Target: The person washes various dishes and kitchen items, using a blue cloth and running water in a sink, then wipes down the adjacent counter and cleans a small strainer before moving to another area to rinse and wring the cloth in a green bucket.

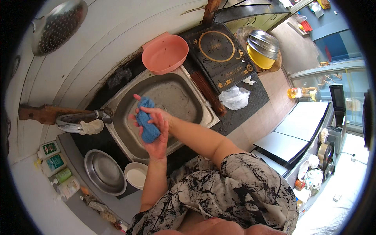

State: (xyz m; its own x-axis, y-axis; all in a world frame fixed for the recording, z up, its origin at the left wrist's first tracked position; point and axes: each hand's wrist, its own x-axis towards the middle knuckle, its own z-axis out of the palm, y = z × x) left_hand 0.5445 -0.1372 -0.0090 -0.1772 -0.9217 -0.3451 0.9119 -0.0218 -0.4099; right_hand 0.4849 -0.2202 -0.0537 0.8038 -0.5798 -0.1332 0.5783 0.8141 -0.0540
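A blue cloth (148, 122), crumpled into a long bundle, is held between my two hands above the steel sink (179, 97). My left hand (157, 147) cups it from below, palm up, with fingers spread around its lower part. From the right, my right hand (160, 116) reaches across and grips the upper part. Some fingertips show past the far side of the cloth; which hand each belongs to is hard to tell. To the left, a curved metal faucet (69, 123) with a pale cloth wrapped around its end points towards the sink.
A pink plastic basin (166, 54) stands at the sink's back rim. An induction cooktop (218, 53), a bundle of brown sticks (207, 92) and a plastic bag (235, 97) lie right. A metal basin (105, 172), white bowl (136, 174) and several bottles (55, 164) stand left.
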